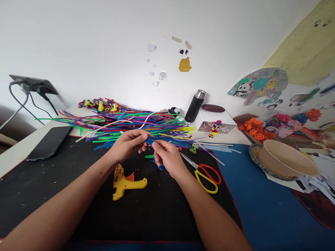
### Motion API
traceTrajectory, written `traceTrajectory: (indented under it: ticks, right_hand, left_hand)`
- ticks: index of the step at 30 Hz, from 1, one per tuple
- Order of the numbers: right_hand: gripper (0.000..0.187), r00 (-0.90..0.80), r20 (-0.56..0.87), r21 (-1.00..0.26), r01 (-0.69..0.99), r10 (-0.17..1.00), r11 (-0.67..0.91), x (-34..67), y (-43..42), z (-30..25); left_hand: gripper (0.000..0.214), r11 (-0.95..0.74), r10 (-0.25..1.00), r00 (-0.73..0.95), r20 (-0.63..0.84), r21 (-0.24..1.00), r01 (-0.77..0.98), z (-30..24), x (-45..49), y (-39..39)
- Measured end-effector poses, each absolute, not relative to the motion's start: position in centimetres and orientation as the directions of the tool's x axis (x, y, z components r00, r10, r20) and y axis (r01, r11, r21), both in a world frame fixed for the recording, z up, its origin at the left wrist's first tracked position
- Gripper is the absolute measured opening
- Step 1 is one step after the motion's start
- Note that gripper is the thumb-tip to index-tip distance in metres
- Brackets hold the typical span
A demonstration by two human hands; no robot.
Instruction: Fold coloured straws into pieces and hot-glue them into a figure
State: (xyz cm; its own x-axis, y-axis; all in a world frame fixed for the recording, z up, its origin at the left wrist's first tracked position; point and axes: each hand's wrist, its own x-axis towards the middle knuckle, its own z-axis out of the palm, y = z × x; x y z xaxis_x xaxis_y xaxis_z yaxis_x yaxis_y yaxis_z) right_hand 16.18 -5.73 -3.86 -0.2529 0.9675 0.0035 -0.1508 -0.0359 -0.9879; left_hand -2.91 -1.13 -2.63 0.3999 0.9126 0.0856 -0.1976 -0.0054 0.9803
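Between my two hands is a short blue pipe cleaner piece [149,141], held above the black mat [86,209]. My left hand [132,143] is closed and pinches its left end between thumb and fingers. The fingers of my right hand [167,157] are pinched on its right end. Other blue and green pieces [160,166] lie just below, partly hidden by my right hand. A yellow glue gun [131,184] rests on the mat nearer to me. Right of my right hand lie scissors [196,166] with one red and one yellow handle.
Behind my hands spreads a heap of coloured pipe cleaners [125,122]. A black thermos [195,106] stands beside a white box [209,118] with a small figure. At left lies a phone [49,143]; at right, a beige bowl [290,158] and orange flowers [255,129].
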Motion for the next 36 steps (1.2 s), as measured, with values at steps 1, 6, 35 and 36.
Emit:
traceTrajectory:
  ticks: [1,6,35,36]
  right_hand:
    - [0.036,-0.258,0.003,-0.986,-0.159,0.966,-0.039,16.19,-5.71,-3.90]
    - [0.035,-0.273,0.000,-0.984,-0.173,0.962,-0.049,16.23,-5.64,-4.21]
    - [0.038,-0.206,0.047,-0.993,-0.117,0.977,0.024,15.72,-5.81,-4.38]
    - [0.039,-0.202,0.043,-0.994,-0.109,0.978,0.021,15.69,-5.81,-4.34]
  left_hand:
    - [0.035,-0.010,0.915,0.394,0.089,0.980,-0.197,-2.62,-2.91,-1.12]
    - [0.036,-0.024,0.919,0.382,0.097,0.981,-0.193,-2.64,-2.83,-1.09]
    - [0.029,0.011,0.942,0.323,0.091,0.953,-0.302,-3.16,-2.51,-0.77]
    - [0.030,0.012,0.944,0.319,0.090,0.952,-0.305,-3.15,-2.53,-0.76]
